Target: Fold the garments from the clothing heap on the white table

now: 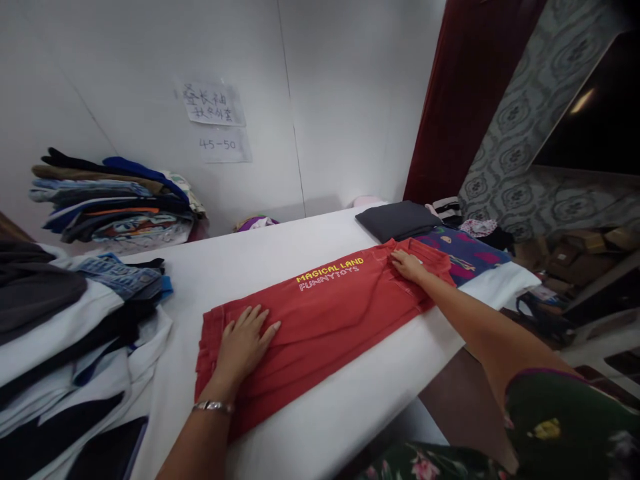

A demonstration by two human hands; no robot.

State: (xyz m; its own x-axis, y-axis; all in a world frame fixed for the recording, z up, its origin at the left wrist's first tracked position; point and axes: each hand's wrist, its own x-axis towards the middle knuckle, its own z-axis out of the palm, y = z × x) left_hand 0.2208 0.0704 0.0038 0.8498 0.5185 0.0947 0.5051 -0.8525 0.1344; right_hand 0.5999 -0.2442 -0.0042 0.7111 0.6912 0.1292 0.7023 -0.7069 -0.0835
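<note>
A red shirt (320,320) with yellow and white lettering lies folded lengthwise into a long strip across the white table. My left hand (245,343), a silver bracelet at its wrist, rests flat on the shirt's left end near the hem, fingers spread. At the other end, by the collar, my right hand (407,265) presses on the cloth with its fingers stretched out. The shirt's right end touches or overlaps a dark blue patterned garment (463,253).
A tall stack of folded clothes (123,200) stands at the back left. Loose clothes (60,360) are heaped at the left. A dark folded garment (397,220) lies at the back right. Handwritten paper signs (214,105) hang on the white wall. Cardboard boxes (573,263) stand at the far right.
</note>
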